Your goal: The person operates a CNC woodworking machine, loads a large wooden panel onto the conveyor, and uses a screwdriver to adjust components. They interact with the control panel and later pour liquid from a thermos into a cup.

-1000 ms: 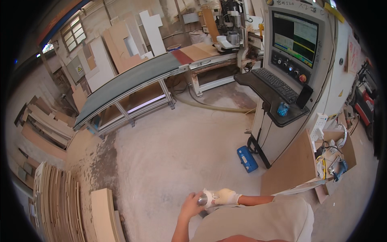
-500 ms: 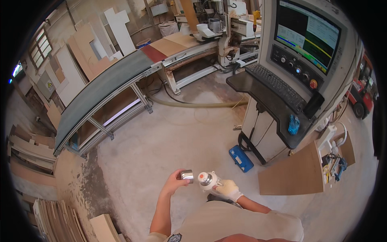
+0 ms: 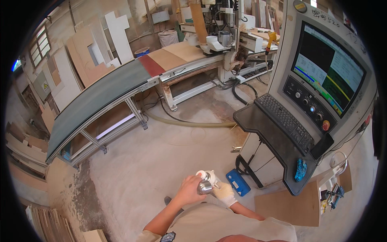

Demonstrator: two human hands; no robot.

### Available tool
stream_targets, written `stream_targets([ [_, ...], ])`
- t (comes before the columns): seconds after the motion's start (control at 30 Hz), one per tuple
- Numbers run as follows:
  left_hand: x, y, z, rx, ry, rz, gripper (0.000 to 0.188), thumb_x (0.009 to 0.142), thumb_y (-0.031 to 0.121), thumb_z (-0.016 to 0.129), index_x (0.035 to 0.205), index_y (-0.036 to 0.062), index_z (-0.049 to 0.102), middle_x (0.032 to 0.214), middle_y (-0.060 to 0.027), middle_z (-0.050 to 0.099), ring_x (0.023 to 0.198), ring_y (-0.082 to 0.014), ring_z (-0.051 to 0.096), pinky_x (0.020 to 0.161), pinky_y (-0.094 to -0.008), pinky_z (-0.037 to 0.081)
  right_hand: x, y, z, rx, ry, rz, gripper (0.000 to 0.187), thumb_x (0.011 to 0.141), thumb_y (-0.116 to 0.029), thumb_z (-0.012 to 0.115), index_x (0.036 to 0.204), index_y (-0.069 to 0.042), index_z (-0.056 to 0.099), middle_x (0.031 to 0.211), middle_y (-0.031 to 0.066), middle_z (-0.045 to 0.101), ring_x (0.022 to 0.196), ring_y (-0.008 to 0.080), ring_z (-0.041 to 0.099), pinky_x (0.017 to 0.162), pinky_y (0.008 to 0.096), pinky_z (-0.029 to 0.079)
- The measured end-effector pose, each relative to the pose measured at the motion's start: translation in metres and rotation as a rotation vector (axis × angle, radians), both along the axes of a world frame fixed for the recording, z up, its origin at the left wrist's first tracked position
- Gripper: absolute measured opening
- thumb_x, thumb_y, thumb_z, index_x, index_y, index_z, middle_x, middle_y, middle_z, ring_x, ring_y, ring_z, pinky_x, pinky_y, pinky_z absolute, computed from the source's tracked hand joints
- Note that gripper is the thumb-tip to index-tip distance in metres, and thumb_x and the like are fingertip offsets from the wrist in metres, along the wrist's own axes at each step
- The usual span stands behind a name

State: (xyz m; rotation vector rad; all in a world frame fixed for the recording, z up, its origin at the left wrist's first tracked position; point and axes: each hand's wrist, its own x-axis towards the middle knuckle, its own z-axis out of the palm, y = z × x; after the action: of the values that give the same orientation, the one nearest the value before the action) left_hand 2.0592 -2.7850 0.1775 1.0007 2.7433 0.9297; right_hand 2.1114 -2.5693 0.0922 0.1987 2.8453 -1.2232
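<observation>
My right hand (image 3: pixel 224 193), in a pale knit glove, grips a white vacuum flask (image 3: pixel 213 177) by its handle side, in front of my body. My bare left hand (image 3: pixel 190 192) is closed around a shiny metal cup (image 3: pixel 204 186), held close against the flask's near left side. The fingers of this same hand reach up to the flask's white stopper (image 3: pixel 200 174), which has an orange-red centre. Whether the stopper sits in the neck or is lifted from it, I cannot tell. The cup hides part of the flask.
At the right stands a machine console (image 3: pixel 290 90) with a screen, keyboard (image 3: pixel 284 123) and blue mouse (image 3: pixel 300 169). A blue case (image 3: pixel 238 182) lies on the floor beside it, near a brown board (image 3: pixel 288 203). A long conveyor table (image 3: pixel 98 94) runs along the left, with boards behind.
My left hand has brought the metal cup rightward against the flask, and its fingers now reach the stopper. The right hand keeps its grip. The view has shifted slightly.
</observation>
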Motion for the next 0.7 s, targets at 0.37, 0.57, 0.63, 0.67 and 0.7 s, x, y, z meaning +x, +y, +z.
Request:
stream_targets([
  [0.37,-0.178,-0.051,-0.076,0.428,-0.503,-0.157,0.073,0.075,0.026,0.089,0.138,0.0048,0.059,0.135,-0.0104,0.061,0.121,-0.0244,0.060,0.100,-0.0398,0.051,-0.096,-0.032,-0.026,-0.025,-0.143,-0.352,0.038,0.091,-0.041,0.070,0.105,-0.007,0.078,0.098,0.0223,0.075,0.095,0.0421,0.071,0.083,0.0475,0.055],
  [0.57,-0.275,-0.152,-0.112,0.847,-1.025,0.028,0.074,0.079,0.007,0.085,0.145,0.0061,0.052,0.129,-0.0056,0.061,0.117,-0.0169,0.061,0.099,-0.0353,0.052,-0.148,-0.067,-0.035,0.033,0.017,-0.325,0.029,0.089,-0.028,0.083,0.092,0.000,0.076,0.070,0.0111,0.071,0.055,0.0162,0.065,0.053,0.0343,0.051],
  [0.63,-0.300,-0.182,-0.123,0.806,-1.082,0.016,0.076,0.078,0.005,0.085,0.145,0.0058,0.050,0.127,-0.0054,0.063,0.114,-0.0162,0.061,0.098,-0.0349,0.053,-0.161,-0.081,-0.013,-0.102,0.035,-0.394,0.029,0.090,-0.023,0.081,0.079,0.001,0.069,0.066,0.0086,0.066,0.056,0.0104,0.059,0.052,0.0329,0.048],
  [0.67,-0.308,-0.195,-0.128,0.769,-1.119,-0.009,0.077,0.077,0.005,0.085,0.145,0.0058,0.050,0.125,-0.0050,0.063,0.112,-0.0160,0.061,0.097,-0.0348,0.053,-0.164,-0.089,0.002,-0.144,0.027,-0.425,0.029,0.089,-0.020,0.080,0.075,0.000,0.066,0.066,0.0062,0.065,0.060,0.0077,0.055,0.054,0.0321,0.046],
  [0.7,-0.318,-0.202,-0.130,0.712,-1.082,-0.033,0.077,0.076,0.005,0.086,0.144,0.0055,0.051,0.123,-0.0051,0.063,0.111,-0.0165,0.061,0.097,-0.0347,0.052,-0.171,-0.096,0.020,-0.003,0.052,-0.364,0.025,0.088,-0.018,0.080,0.077,0.001,0.067,0.066,0.0052,0.063,0.064,0.0077,0.053,0.056,0.0326,0.046],
])
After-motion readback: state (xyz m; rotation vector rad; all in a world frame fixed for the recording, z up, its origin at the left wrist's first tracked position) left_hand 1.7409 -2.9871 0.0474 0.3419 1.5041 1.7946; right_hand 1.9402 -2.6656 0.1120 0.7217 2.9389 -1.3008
